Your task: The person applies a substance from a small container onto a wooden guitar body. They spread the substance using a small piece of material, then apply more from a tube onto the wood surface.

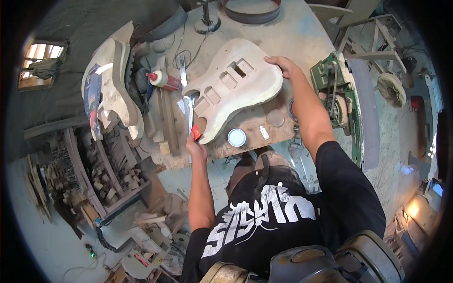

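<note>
An unpainted, pale electric guitar body (pixel 250 89) with routed pickup cavities and a neck pocket lies tilted across the workbench. My right hand (pixel 283 66) grips its rounded end at the far right edge. At the near left, my left hand (pixel 196 147) is closed by the tip of the horn, holding the body there. A small red piece (pixel 195 132) shows at the left fingertips; I cannot make out what it is. Just left of the neck pocket lies a metal ruler (pixel 190 113). An open round tin (pixel 237 137) and a small white bottle (pixel 264 132) stand near the front edge.
Left on the bench are a red-and-white glue bottle (pixel 163 80), wooden strips (pixel 166 106) and other pale guitar bodies (pixel 111 85). A green belt sander (pixel 337 89) stands right of my arm. A wood offcut rack (pixel 101 174) stands below left. A round metal pan (pixel 251 12) sits at the back.
</note>
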A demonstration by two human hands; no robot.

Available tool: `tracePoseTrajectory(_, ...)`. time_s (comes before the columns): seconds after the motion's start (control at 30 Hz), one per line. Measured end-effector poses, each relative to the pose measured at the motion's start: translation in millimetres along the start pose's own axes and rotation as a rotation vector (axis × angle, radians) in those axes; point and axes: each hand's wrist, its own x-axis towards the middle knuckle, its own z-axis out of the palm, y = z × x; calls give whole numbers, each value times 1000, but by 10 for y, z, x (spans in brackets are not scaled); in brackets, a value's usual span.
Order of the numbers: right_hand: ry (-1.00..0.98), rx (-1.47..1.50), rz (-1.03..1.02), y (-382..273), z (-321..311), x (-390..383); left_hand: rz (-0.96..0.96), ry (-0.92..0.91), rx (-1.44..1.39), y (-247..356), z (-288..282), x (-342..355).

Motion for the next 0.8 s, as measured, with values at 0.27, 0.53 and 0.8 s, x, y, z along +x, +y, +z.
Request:
tracePoseTrajectory(0.27,201,-413,104,108,-145,405,55,-11,89,-128,-69,66)
tracePoseTrajectory(0.53,592,-781,-253,122,-5,88,30,-54,11,-225,244,-19)
tracePoseTrajectory(0.8,359,-848,-220,1018,1122,-1349,-104,-73,56,-301,80,-48)
